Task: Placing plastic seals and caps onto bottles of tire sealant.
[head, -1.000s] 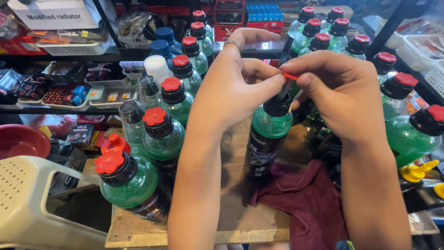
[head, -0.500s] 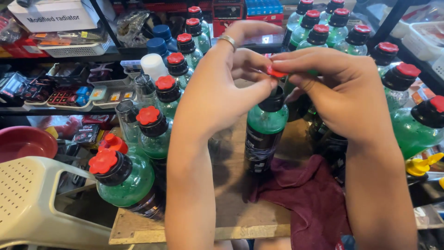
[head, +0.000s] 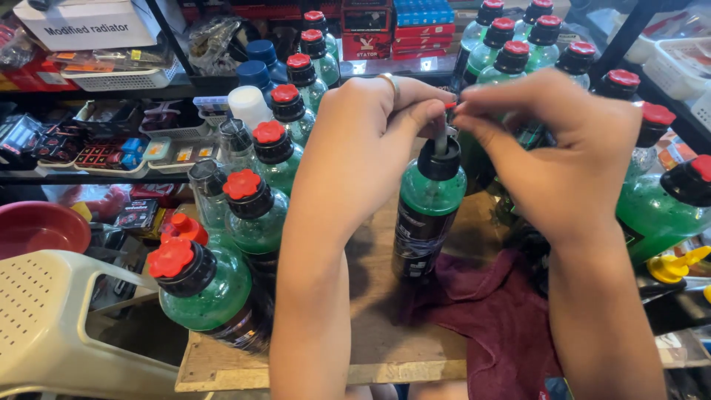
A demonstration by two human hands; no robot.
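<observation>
Green bottle [head: 428, 215] upright on wooden surface [head: 385, 326], both hands [head: 370, 141] [head: 563, 155] with fingers [head: 422, 118] pinching red cap [head: 449, 106] over spout; best kept centred, pressed straight down.

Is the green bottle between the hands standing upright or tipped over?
Upright. The green bottle stands on its base on the wooden board, its black neck pointing straight up to where the left hand and right hand meet.
</observation>
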